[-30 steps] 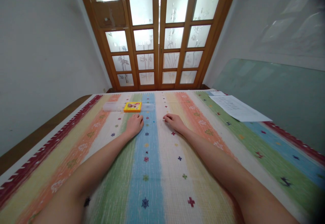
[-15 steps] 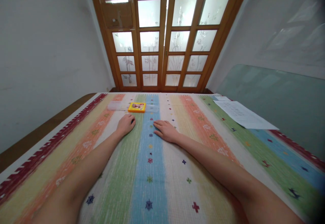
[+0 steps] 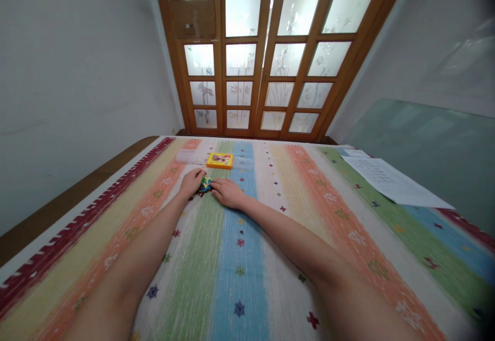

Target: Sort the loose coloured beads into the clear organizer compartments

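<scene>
Between my two hands, on the green stripe of the cloth, is a small blue, yellow and green object (image 3: 206,184) with dark brown parts at its lower edge. It is too small and too covered to name. My left hand (image 3: 191,182) closes its fingers on the object's left side. From the right, my right hand (image 3: 228,194) rests low over the cloth, its fingertips and thumb gripping the object's right edge. Just beyond the hands lies a yellow box (image 3: 219,161) with a printed picture on top.
Clear plastic pieces (image 3: 189,156) lie on either side of the yellow box. White printed sheets (image 3: 390,178) are at the right, beside a pale green glass panel (image 3: 425,150). A striped tablecloth (image 3: 240,258) covers the table; wooden glazed doors (image 3: 266,78) stand behind.
My right hand has moved left to meet my left hand. The multicoloured object now shows between them; before, only a dark bit showed by my left fingers. The view has turned slightly left.
</scene>
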Tool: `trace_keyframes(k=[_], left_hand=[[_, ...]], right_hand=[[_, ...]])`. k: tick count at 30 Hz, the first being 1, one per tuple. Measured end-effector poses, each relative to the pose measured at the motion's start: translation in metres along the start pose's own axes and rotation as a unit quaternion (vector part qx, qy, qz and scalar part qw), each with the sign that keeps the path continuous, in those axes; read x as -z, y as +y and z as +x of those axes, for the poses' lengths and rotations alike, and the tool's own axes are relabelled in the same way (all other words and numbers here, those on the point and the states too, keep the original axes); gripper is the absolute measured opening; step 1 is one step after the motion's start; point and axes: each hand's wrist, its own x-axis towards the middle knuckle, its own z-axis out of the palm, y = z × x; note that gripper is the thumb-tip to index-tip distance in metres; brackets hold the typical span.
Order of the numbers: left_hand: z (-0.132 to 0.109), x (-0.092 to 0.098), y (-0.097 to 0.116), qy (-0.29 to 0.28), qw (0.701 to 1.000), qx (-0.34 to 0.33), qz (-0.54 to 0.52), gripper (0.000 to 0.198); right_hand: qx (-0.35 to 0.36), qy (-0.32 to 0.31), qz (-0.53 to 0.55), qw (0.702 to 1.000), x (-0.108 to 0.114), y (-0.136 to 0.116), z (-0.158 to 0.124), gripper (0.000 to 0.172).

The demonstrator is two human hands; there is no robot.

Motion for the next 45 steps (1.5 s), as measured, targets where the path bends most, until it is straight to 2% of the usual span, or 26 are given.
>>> trace_keyframes(k=[2,4,8,14,19,23,26,32,34,36,40,41,45], left_hand=[[0.0,-0.002,0.0,-0.029,0.999,-0.029,-0.005,0.032],[-0.002,-0.004,0.004,-0.059,0.994,-0.086,0.018,0.029],[-0.012,-0.005,0.018,-0.079,0.974,-0.185,0.102,0.029],[-0.017,-0.009,0.029,-0.063,0.964,-0.18,0.187,0.02],[-0.011,-0.006,0.022,-0.043,0.959,-0.173,0.219,0.019],[-0.009,-0.001,0.027,-0.027,0.95,-0.194,0.244,0.026],[-0.012,-0.005,0.045,-0.028,0.941,-0.225,0.251,0.032],[-0.024,-0.041,0.093,-0.111,0.912,-0.303,0.255,0.036],[-0.026,-0.054,0.106,-0.121,0.911,-0.308,0.246,0.036],[-0.029,-0.065,0.115,-0.118,0.924,-0.291,0.219,0.035],[-0.039,-0.075,0.116,-0.099,0.956,-0.234,0.148,0.028],[-0.042,-0.076,0.114,-0.106,0.956,-0.242,0.132,0.028],[-0.05,-0.073,0.101,-0.156,0.942,-0.278,0.099,0.048]], right_hand=[[0.004,0.005,0.026,1.0,0.003,0.006,-0.003,0.039],[-0.004,0.016,0.045,0.999,0.01,0.017,-0.012,0.039],[-0.033,0.024,0.055,0.998,0.036,0.041,-0.045,0.035],[-0.046,0.025,0.056,0.997,0.067,0.062,-0.11,0.031],[-0.065,0.055,0.057,0.995,0.069,0.071,-0.144,0.03],[-0.069,0.074,0.04,0.994,0.065,0.072,-0.148,0.029],[-0.069,0.078,0.011,0.995,0.064,0.068,-0.146,0.029],[-0.098,0.078,-0.024,0.992,0.065,0.062,-0.146,0.027],[-0.098,0.075,-0.026,0.992,0.066,0.061,-0.146,0.027],[-0.096,0.075,-0.027,0.992,0.066,0.061,-0.146,0.027],[-0.096,0.077,-0.032,0.992,0.066,0.061,-0.146,0.028],[-0.097,0.076,-0.032,0.992,0.066,0.061,-0.147,0.029],[-0.102,0.064,-0.029,0.992,0.065,0.061,-0.15,0.037]])
